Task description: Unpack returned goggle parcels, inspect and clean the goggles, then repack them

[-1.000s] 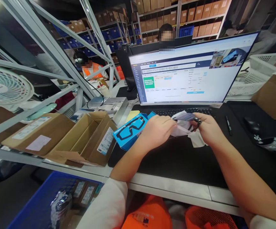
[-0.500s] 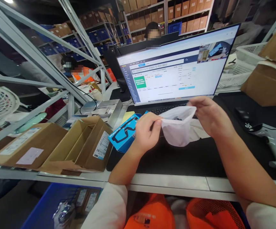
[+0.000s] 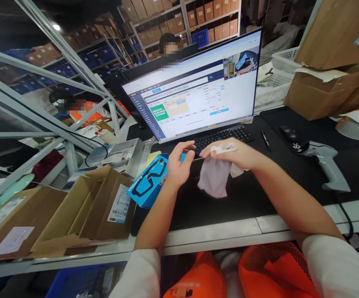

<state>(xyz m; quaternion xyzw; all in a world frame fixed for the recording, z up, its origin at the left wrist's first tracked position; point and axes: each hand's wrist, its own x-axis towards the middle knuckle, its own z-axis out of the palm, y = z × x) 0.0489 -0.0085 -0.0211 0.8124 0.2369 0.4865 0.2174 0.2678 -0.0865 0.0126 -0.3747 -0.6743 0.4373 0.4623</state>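
My right hand is closed on the top of a small white cloth pouch, which hangs over the black desk mat in front of the keyboard. Its mouth is bunched up at my fingers, so the inside is hidden. My left hand is apart from the pouch, empty, its thumb spread from its curved fingers. Beside that hand lies a blue box with a picture of black goggles on it. Part of a pale item shows behind the pouch, too covered to name.
A monitor stands behind a black keyboard. To the right lie a pen, a mouse and a barcode scanner. An open cardboard box is at left, stacked cartons at right. Two people are beyond the desk.
My left hand has let go of the pouch and opened. The pouch's mouth, held wide between both hands before, is now gathered in my right hand. The view has shifted to the right.
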